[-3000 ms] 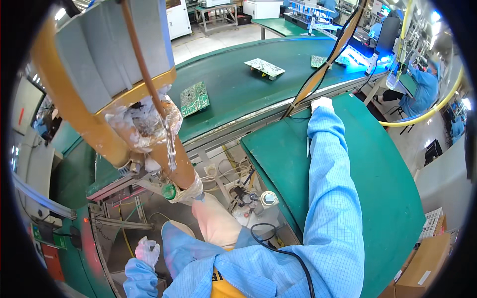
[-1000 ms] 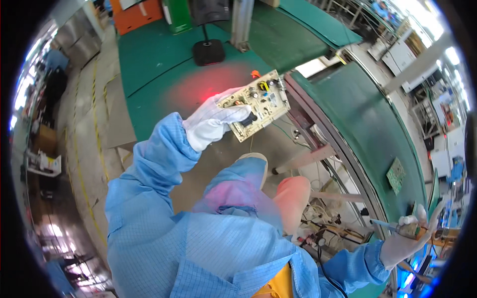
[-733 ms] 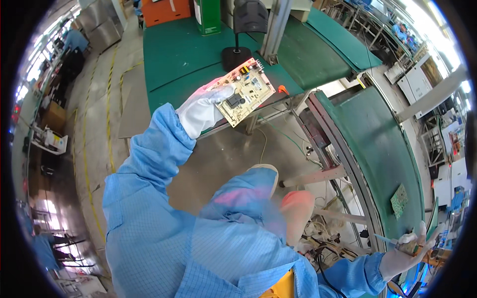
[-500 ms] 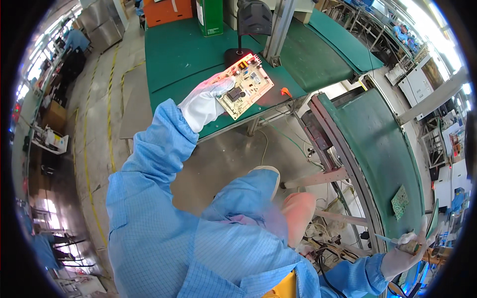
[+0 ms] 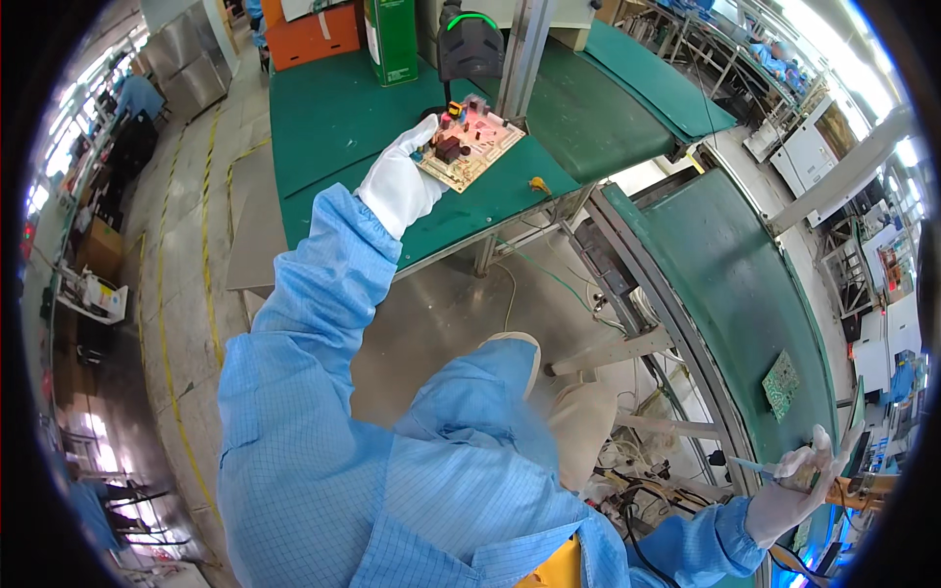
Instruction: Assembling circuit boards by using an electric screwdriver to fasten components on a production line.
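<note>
My left hand (image 5: 400,186), in a white glove, is closed on the left edge of a tan circuit board (image 5: 477,155). Black, red and yellow components stand on the board's upper face. It is held tilted above a green-topped bench, just below a black stand-mounted scanner (image 5: 470,47) with a lit green strip. My right hand (image 5: 794,490), also gloved, is at the lower right over the curved green conveyor. From it juts a thin light-blue stick (image 5: 750,464), apparently gripped, while some fingers stretch outward. Near that hand a green circuit board (image 5: 781,385) lies on the conveyor.
The green conveyor belt (image 5: 725,265) curves along my right side. On the bench stand a green can (image 5: 392,44) and an orange box (image 5: 319,41), behind a metal post (image 5: 526,59). A small yellow item (image 5: 539,184) lies near the bench edge. Cables (image 5: 637,490) tangle below the conveyor.
The tan board has tilted flatter and shifted up under the scanner. Red light on the board has weakened, and the scanner's green strip is now lit. My right hand stays nearly where it was.
</note>
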Demonstrator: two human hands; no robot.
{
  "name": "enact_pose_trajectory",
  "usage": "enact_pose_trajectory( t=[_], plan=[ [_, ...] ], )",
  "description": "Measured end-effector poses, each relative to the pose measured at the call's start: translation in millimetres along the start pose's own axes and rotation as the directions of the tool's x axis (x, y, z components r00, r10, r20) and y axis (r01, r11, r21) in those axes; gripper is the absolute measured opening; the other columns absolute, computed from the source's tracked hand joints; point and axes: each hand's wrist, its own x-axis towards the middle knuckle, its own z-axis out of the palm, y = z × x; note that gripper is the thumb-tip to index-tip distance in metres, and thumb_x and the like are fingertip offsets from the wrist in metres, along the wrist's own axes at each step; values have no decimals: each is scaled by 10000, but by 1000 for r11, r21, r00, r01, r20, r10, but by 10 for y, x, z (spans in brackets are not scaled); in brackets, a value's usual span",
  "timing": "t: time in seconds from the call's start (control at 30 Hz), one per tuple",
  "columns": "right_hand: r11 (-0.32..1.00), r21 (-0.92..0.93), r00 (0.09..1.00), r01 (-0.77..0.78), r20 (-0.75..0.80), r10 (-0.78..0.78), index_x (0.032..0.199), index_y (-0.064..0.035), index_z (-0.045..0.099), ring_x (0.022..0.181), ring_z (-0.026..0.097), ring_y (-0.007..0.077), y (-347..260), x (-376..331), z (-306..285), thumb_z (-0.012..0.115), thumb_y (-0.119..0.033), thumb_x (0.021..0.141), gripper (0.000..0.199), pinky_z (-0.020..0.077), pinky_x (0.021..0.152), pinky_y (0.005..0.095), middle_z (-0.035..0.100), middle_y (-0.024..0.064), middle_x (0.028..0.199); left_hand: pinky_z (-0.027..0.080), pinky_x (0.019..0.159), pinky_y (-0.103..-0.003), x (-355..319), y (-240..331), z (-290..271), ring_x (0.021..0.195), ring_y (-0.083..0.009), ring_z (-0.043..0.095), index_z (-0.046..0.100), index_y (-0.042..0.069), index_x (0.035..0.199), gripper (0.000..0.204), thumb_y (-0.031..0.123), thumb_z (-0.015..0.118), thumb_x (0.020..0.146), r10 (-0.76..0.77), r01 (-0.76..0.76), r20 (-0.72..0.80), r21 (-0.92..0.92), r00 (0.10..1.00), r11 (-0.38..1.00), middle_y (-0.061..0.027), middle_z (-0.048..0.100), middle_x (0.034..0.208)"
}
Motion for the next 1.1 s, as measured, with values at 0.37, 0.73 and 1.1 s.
enact_pose_trajectory(
  t=[0.37, 0.73, 1.1],
  plan=[
    [997, 75, 999, 26, 20, -28, 1489, 4, 241, 518, 488, 102, -147, -9, 161, 397, -340, 987, 628, 402, 463, 197, 618, 128, 984, 390, 1097, -442, -461, -673, 331, 1275, -306, 497, 434, 9, 1384, 466, 249, 498, 990, -259, 219, 371, 147, 892, 965, -179, 484, 1402],
    [990, 117, 996, 82, 13, -84, 1361, 86, 420, 409, 487, 131, -82, -60, 241, 340, -322, 1032, 530, 432, 452, 213, 633, 160, 792, 404, 1079, -373, -1093, -2093, 477, 1261, -220, 516, 372, -26, 1421, 599, 150, 639, 914, -689, 562, 461, 400, 559, 724, -138, 505, 1393],
    [960, 272, 984, 71, 136, -112, 1409, 16, 404, 482, 475, 107, -43, -47, 381, 375, -309, 1000, 523, 413, 421, 206, 580, 96, 838, 330, 1082, -311, -1373, -2353, 542, 1249, -155, 470, 426, -30, 1395, 612, 318, 628, 934, -763, 396, 446, 666, 467, 632, -99, 535, 1351]
  ],
)
